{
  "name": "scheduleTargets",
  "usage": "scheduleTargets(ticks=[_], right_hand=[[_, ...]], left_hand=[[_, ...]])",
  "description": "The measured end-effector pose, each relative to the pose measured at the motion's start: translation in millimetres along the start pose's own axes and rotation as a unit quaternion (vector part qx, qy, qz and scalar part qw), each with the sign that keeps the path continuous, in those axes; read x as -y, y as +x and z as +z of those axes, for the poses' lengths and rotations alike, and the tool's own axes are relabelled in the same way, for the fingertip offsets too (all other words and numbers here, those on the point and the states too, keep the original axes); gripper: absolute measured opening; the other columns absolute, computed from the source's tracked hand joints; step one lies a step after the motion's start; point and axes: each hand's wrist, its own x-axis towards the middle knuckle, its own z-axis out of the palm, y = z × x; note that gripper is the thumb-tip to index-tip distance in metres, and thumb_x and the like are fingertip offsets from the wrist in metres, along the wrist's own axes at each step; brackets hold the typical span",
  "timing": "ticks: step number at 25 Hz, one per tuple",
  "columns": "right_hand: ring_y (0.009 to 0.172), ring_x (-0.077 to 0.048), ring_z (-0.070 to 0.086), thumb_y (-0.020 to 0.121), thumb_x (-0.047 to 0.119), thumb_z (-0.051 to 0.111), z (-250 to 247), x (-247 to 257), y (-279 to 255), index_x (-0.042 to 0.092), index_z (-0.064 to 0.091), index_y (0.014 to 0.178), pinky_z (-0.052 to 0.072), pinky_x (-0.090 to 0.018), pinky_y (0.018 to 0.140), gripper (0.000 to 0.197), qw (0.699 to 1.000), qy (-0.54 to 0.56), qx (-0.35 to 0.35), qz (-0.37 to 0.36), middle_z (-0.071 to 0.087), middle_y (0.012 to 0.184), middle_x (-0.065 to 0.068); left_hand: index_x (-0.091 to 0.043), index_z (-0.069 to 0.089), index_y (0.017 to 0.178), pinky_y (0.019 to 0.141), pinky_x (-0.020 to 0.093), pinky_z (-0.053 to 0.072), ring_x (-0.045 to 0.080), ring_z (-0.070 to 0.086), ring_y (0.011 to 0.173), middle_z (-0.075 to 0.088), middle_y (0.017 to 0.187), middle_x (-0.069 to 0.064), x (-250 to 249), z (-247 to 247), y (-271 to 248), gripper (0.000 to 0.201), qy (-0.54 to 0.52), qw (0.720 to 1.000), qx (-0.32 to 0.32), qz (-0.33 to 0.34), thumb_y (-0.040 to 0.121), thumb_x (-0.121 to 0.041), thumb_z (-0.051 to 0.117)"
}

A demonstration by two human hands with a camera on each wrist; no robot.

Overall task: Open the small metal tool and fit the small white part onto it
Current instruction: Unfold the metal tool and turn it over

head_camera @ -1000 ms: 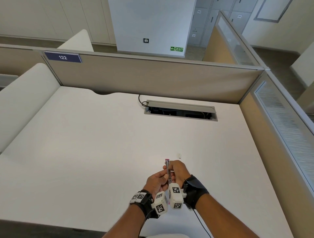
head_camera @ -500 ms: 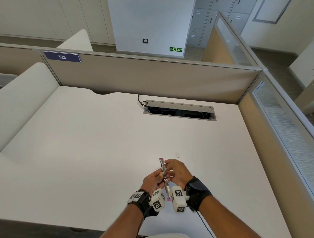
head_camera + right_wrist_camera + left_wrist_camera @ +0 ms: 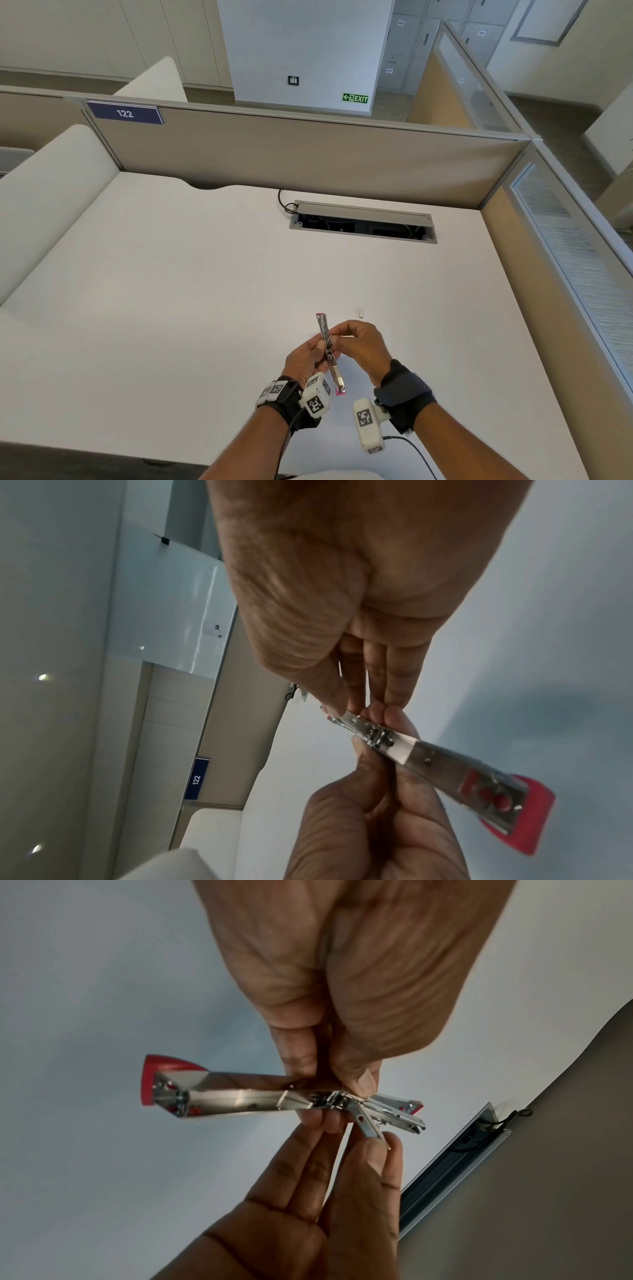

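The small metal tool (image 3: 328,349), a shiny stapler-like piece with pink-red caps at both ends, is spread open in a nearly straight line above the desk. My left hand (image 3: 320,346) grips it at the middle hinge from the left. My right hand (image 3: 337,335) pinches a thin metal strip by the hinge. In the left wrist view the tool (image 3: 232,1099) lies across, with the right fingertips (image 3: 377,1146) on the folded-out strip. The right wrist view shows the tool (image 3: 445,764) held between both hands. The small white part (image 3: 361,312) lies on the desk just beyond my right hand.
The white desk (image 3: 171,308) is walled by beige partitions at the back and right. An open grey cable tray (image 3: 363,222) with a black cable sits at the back centre. A padded white divider (image 3: 51,205) borders the left side.
The tool went from folded and upright to spread open, its near half swinging down toward me. My right hand shifted to pinch near the hinge.
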Motion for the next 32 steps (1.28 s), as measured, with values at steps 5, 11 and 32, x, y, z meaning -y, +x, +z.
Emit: scheduleTargets(ticks=[5,11,32], right_hand=[[0.079,-0.011,0.076,0.088,0.005,0.075,-2.9,7.8,1.7,0.011,0.083,0.092,0.059,-0.014,0.074,0.011,0.993,-0.106,-0.015,-0.054,0.083,0.089,0.0],[0.077,-0.002,0.068,0.095,0.005,0.068,1.4,6.1,9.7,0.011,0.084,0.099,0.05,-0.006,0.072,0.017,0.972,-0.214,-0.011,-0.092,0.077,0.09,0.003],[0.093,-0.03,0.075,0.082,-0.019,0.058,4.6,-8.7,8.5,0.004,0.075,0.083,0.064,-0.045,0.088,0.029,0.953,-0.263,0.068,-0.133,0.079,0.097,-0.013]], left_hand=[[0.006,0.073,0.116,0.085,0.04,0.064,0.03,0.078,0.079,0.08,0.091,0.022,-1.9,4.5,-5.3,0.023,-0.003,1.0,0.013,-0.015,0.1,0.003,0.055],[0.01,0.072,0.114,0.094,0.045,0.058,0.029,0.078,0.075,0.079,0.087,0.02,-3.5,6.1,-9.5,0.024,-0.025,0.999,0.023,-0.021,0.101,0.004,0.053],[0.014,0.07,0.116,0.082,0.049,0.064,0.037,0.076,0.073,0.079,0.087,0.027,-3.4,-2.5,2.6,0.025,-0.024,0.999,-0.04,-0.014,0.095,0.01,0.056]])
